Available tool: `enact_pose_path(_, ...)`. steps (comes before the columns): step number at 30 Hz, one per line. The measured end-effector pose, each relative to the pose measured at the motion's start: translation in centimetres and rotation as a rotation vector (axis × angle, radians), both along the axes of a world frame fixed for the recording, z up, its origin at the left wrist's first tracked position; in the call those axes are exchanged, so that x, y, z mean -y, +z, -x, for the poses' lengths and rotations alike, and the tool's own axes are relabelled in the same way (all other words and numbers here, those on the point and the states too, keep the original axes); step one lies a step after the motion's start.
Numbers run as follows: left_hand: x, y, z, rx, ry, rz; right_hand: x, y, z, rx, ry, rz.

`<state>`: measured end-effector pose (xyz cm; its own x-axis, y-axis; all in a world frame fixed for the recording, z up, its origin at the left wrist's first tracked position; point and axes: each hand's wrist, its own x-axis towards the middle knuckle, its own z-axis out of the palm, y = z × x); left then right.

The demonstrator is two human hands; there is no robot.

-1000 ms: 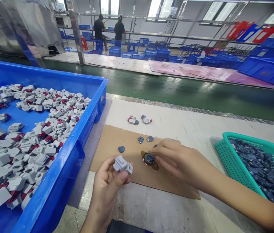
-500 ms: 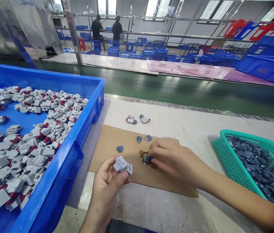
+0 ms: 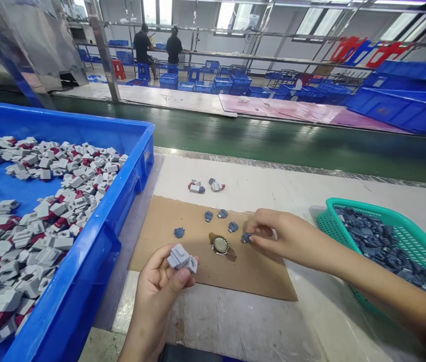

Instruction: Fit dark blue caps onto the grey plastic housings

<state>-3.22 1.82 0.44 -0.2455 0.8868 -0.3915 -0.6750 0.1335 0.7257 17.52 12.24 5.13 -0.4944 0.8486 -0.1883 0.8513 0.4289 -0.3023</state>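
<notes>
The left hand [image 3: 155, 290] grips a grey piece [image 3: 178, 257] between thumb and fingers, raised over the near edge of the cardboard [image 3: 265, 282], with a smaller block jutting toward the right hand [image 3: 291, 239]. That grip looks sound: the thumb presses low, so the upper faces are exposed, and a light, steady hold should be enough. The right hand has a small dark piece [image 3: 246, 237] at its fingertips, just beside the wet patch [image 3: 231, 257] around the round cap [image 3: 221, 245]; whether the piece touches the cardboard is hidden. Something this small is best pinched by its sides, with the fingertips clear of the liquid, since wet fingers could slip or smear the grey faces. Four loose dark parts [image 3: 233, 227] lie apart on the cardboard beyond the cap, and careful work there means not brushing them with the knuckles. Two mixed-colour pieces [image 3: 196, 186] sit farther off on the bench [image 3: 291, 183]. The blue tray [image 3: 95, 254] of grey and red parts stands to the left, the green basket [image 3: 333, 232] of dark ones to the right.
</notes>
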Motion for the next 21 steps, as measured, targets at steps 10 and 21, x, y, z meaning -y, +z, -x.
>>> enact_pose_path(10, 0.1, -0.1, -0.3, -0.073, 0.027, 0.014, 2.7, 4.1, -8.1, -0.056, -0.400, -0.333)
enact_pose_path(21, 0.6, -1.5, 0.1, -0.133, -0.030, 0.025, 3.6, 0.6, -17.6, 0.006, -0.337, -0.283)
